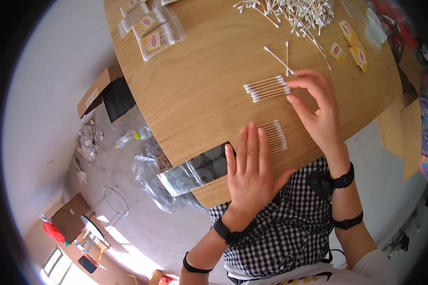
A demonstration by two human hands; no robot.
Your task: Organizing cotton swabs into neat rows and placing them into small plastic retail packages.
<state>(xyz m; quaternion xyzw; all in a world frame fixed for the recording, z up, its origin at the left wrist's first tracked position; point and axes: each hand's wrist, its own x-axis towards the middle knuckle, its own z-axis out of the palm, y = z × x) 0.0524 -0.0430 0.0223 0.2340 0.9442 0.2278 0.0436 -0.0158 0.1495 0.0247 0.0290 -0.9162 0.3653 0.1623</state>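
Observation:
My left hand lies flat near the table's front edge, its fingers stretched out. Its fingertips cover the left ends of a neat row of cotton swabs. Just beyond is a second row of cotton swabs, laid side by side. At the right ends of that row hovers my right hand, thumb and index finger apart with nothing visible between them. Two loose cotton swabs lie crossed behind it, one tip close to the right index finger.
A large heap of cotton swabs covers the far side of the wooden table. Yellow paper labels lie at the right. Bagged swab packs sit at the far left. A clear plastic bag hangs over the near-left edge.

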